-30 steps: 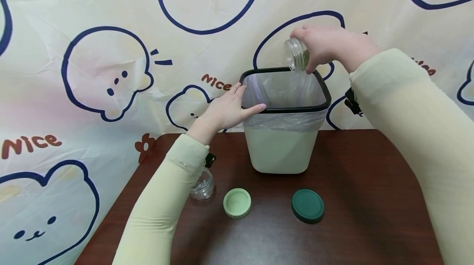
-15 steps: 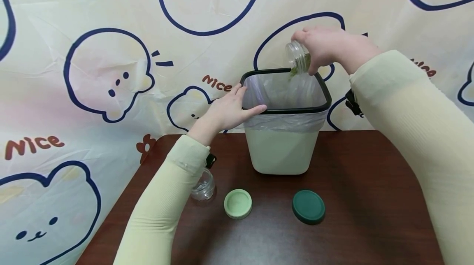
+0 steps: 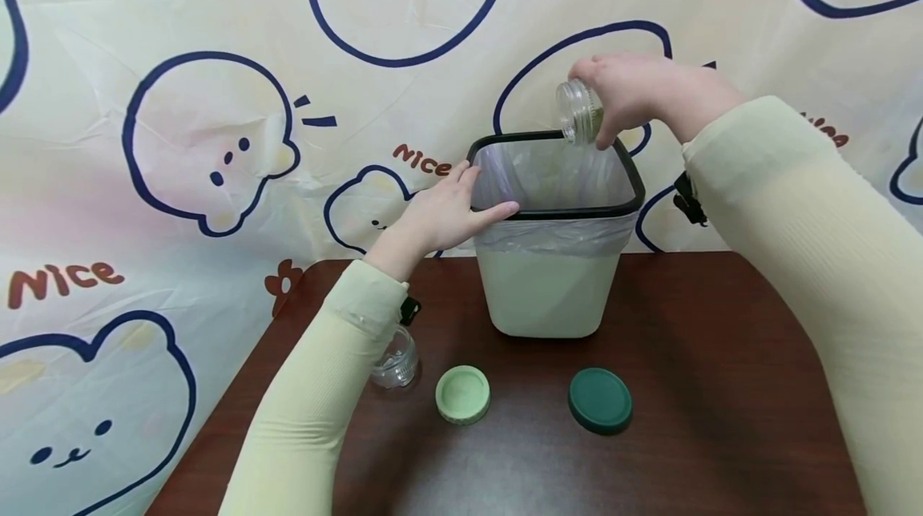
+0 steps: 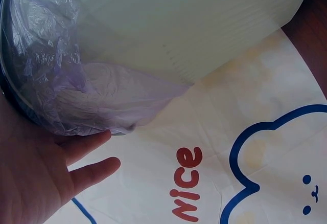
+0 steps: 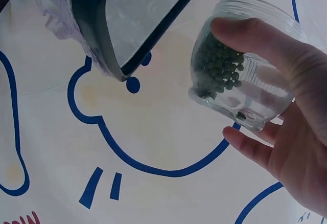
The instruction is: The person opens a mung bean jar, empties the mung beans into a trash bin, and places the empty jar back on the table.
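My right hand [image 3: 634,91] grips a clear glass jar [image 3: 577,111] tipped over the back right of the bin, its mouth toward the opening. In the right wrist view, small round green beans [image 5: 219,68] gather toward the jar's lower side, thumb and fingers around the glass. My left hand [image 3: 438,215] rests on the bin's front left corner, thumb along the black rim [image 3: 577,214], fingers extended at the left side. The pale green bin [image 3: 551,292] stands upright, lined with a translucent purplish bag [image 3: 519,171]. The bin's bottom inside is hidden.
On the dark wooden table [image 3: 526,468] lie a light green lid [image 3: 462,395] and a dark green lid [image 3: 600,401]. A second glass jar [image 3: 397,362] stands partly behind my left sleeve. A cartoon-printed cloth [image 3: 216,276] hangs close behind the bin.
Half a second ago green beans were falling from the jar's mouth toward the bin; in the head view now none plainly show there. Both hands have hardly moved.
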`<state>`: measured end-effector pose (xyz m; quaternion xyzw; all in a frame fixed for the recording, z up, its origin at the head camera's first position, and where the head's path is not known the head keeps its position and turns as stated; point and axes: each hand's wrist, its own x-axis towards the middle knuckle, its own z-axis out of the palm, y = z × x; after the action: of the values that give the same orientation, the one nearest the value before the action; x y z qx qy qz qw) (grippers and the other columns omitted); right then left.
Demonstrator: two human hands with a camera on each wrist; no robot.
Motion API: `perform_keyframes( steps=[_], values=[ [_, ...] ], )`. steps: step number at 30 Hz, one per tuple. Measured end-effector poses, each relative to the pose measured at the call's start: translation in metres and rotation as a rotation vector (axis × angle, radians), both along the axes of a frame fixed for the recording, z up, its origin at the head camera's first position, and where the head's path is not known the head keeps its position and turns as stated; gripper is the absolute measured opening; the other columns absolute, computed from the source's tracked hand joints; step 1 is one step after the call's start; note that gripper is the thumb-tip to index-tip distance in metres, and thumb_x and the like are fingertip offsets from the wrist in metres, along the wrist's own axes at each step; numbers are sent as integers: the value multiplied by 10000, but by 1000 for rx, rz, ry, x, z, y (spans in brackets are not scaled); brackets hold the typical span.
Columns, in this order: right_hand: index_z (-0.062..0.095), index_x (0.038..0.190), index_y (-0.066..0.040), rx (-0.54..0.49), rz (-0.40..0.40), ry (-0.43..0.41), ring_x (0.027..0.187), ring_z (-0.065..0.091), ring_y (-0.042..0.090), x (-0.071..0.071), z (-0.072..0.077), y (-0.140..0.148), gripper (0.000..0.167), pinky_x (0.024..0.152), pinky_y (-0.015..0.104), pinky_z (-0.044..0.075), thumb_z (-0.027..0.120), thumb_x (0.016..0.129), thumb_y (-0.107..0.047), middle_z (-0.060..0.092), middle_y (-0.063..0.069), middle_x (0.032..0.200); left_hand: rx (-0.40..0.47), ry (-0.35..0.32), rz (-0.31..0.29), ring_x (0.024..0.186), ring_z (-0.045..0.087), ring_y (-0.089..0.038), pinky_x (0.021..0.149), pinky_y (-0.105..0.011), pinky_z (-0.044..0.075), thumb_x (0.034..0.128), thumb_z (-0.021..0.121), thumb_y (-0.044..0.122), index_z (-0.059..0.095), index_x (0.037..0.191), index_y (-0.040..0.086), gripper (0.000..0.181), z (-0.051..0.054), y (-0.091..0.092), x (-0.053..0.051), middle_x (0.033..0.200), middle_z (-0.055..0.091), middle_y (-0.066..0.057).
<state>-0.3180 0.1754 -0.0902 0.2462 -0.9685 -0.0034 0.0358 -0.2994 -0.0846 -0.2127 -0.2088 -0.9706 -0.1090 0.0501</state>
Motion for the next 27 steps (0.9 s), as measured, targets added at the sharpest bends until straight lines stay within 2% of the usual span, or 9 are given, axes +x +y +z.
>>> perform_keyframes(
  steps=[7, 14, 20, 27],
  values=[
    [287, 1429, 50, -2, 5, -15, 1194, 396, 510, 0, 2, -1, 932, 952, 651, 369, 840, 693, -94, 396, 322, 1334, 1, -3, -1, 1421, 265, -277, 1067, -502, 329, 834, 335, 821, 205, 1549, 88, 1032, 1, 0, 0, 1595, 164, -128],
    [292, 1422, 67, -28, 35, 37, 1187, 400, 517, 1, 5, -2, 922, 947, 644, 381, 839, 694, -77, 395, 343, 1334, 1, 0, -1, 1421, 266, -278, 1069, -500, 326, 833, 334, 823, 204, 1549, 89, 1034, 2, 0, 0, 1595, 164, -129],
    [282, 1444, 59, -33, 29, 77, 1199, 389, 518, 2, 8, -5, 941, 948, 650, 375, 835, 693, -66, 378, 339, 1365, 3, -5, -3, 1419, 268, -281, 1070, -503, 323, 829, 331, 827, 202, 1550, 91, 1038, 2, -1, 0, 1596, 159, -128],
    [310, 1428, 26, 15, 18, 40, 1165, 407, 505, 3, 5, -8, 916, 931, 644, 395, 837, 681, -36, 394, 327, 1323, 6, -6, 4, 1423, 259, -283, 1079, -500, 310, 831, 336, 824, 202, 1549, 85, 1039, 2, -1, 0, 1596, 158, -132]
  ],
)
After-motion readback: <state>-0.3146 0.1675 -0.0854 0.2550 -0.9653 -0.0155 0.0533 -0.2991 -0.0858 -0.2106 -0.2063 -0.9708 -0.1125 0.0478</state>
